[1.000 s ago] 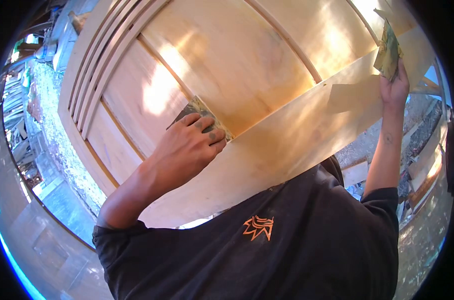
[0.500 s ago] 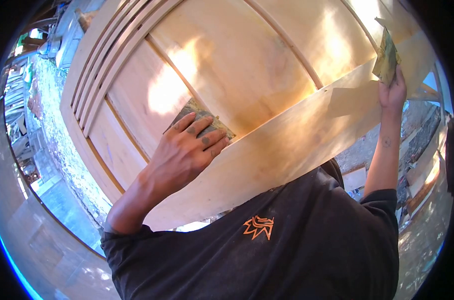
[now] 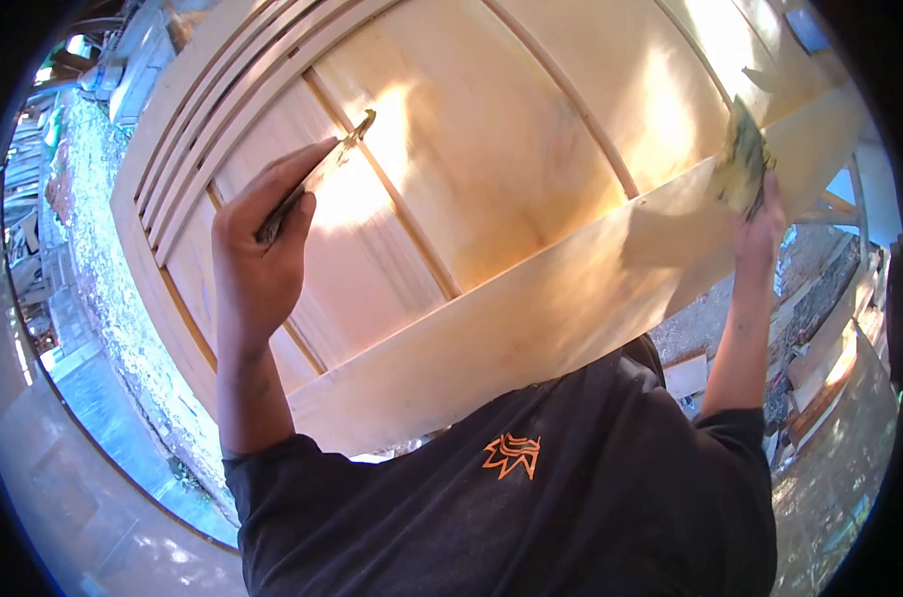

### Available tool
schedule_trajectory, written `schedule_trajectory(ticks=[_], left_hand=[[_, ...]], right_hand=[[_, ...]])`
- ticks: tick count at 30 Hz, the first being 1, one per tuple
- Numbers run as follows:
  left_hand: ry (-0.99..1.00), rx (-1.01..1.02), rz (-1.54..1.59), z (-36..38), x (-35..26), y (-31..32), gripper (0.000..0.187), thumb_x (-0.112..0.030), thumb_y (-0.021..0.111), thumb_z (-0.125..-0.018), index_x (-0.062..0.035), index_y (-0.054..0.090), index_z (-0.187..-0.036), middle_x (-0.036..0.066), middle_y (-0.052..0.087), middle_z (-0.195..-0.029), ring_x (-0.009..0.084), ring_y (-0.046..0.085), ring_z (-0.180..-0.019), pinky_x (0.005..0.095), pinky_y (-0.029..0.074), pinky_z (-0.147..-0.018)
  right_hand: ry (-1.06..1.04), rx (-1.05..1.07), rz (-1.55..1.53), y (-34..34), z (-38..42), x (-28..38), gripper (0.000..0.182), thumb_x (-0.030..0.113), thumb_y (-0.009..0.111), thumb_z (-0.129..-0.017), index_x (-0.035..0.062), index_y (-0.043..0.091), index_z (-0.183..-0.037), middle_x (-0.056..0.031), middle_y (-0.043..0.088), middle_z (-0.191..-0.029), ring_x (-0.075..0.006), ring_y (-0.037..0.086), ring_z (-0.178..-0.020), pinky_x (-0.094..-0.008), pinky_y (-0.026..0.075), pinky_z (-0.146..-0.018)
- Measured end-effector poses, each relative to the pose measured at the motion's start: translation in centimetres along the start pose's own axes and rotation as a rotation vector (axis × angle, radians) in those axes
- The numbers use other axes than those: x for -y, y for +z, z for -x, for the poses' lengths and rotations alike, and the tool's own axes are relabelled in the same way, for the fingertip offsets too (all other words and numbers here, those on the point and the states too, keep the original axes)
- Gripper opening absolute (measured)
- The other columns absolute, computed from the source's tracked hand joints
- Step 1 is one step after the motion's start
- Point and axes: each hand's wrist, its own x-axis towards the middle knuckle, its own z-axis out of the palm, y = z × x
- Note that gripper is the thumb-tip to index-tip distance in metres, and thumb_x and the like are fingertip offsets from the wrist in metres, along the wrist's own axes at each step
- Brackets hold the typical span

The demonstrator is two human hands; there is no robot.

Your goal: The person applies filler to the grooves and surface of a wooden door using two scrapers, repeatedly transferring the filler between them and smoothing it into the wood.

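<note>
My left hand (image 3: 258,254) is closed, thumb against fingers, on a folded piece of worn sandpaper (image 3: 322,176), held edge-up over the left part of a pale wooden panel (image 3: 481,149). The far tip of that sheet overlaps a dividing strip on the panel. Out at the right, my right hand (image 3: 760,224) grips a second, yellowish dark-stained sheet of sandpaper (image 3: 738,164), raised in front of the near wooden rail (image 3: 531,308) and casting a shadow on it.
Curved parallel slats (image 3: 208,109) run along the panel's left end, and thin raised strips (image 3: 561,90) divide its face. Bright sun patches fall across the wood. Scrap boards (image 3: 819,368) lie at the right. Rough pale ground (image 3: 108,259) shows at the left.
My left hand has lifted from flat on the panel near the rail, moving up and left and turning the sandpaper edge-up. My right hand has moved left and down with its sheet.
</note>
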Motion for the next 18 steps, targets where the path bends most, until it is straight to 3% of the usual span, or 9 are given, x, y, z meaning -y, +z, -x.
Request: schedule_trajectory(ticks=[3, 6, 12, 15, 18], left_hand=[[-0.066, -0.009, 0.100, 1.6, 1.0, 0.5, 0.032, 0.008, 0.055, -0.085, 0.0005, 0.062, -0.115, 0.008, 0.066, -0.106, 0.0106, 0.059, -0.098, 0.0225, 0.044, -0.087], [-0.191, -0.136, 0.439, 2.9, 1.9, 1.0, 0.032, 0.007, 0.057, -0.084, 0.0045, 0.059, -0.116, 0.012, 0.065, -0.106, 0.0146, 0.061, -0.098, 0.0266, 0.047, -0.087], [-0.457, -0.421, 1.163, 5.9, 2.6, 2.2, 0.033, 0.003, 0.057, -0.084, 0.0088, 0.054, -0.116, 0.016, 0.064, -0.105, 0.0236, 0.064, -0.095, 0.0340, 0.052, -0.087], [-0.459, -0.307, 1.358, 7.4, 2.0, 4.2, 0.037, 0.002, 0.057, -0.083, 0.0095, 0.052, -0.119, 0.016, 0.062, -0.111, 0.0252, 0.061, -0.101, 0.0380, 0.048, -0.093], [-0.443, -0.381, 1.448, 8.0, 1.9, 4.5, 0.037, -0.002, 0.053, -0.086, 0.0085, 0.050, -0.121, 0.017, 0.061, -0.112, 0.0286, 0.060, -0.105, 0.0422, 0.046, -0.097]], right_hand=[[0.053, 0.127, 0.011, -1.0, 3.6, -0.6, 0.041, 0.022, 0.048, -0.097, -0.0056, 0.045, -0.127, -0.0156, 0.054, -0.125, -0.0263, 0.054, -0.113, -0.0389, 0.045, -0.097], [0.153, 0.224, -0.024, 0.6, 7.6, -0.9, 0.042, 0.023, 0.038, -0.100, -0.0052, 0.042, -0.131, -0.0157, 0.052, -0.129, -0.0264, 0.052, -0.118, -0.0397, 0.042, -0.100], [0.314, 0.370, -0.180, 3.9, 12.1, -1.9, 0.041, 0.025, 0.038, -0.100, -0.0038, 0.044, -0.129, -0.0149, 0.054, -0.127, -0.0255, 0.054, -0.116, -0.0391, 0.041, -0.101], [0.342, 0.431, -0.156, 6.4, 13.5, -2.0, 0.042, 0.026, 0.037, -0.100, -0.0030, 0.045, -0.129, -0.0145, 0.055, -0.126, -0.0246, 0.055, -0.115, -0.0382, 0.041, -0.101], [0.351, 0.455, -0.128, 8.0, 14.4, -2.3, 0.040, 0.024, 0.038, -0.099, -0.0041, 0.045, -0.127, -0.0136, 0.058, -0.121, -0.0206, 0.057, -0.110, -0.0333, 0.044, -0.096]])
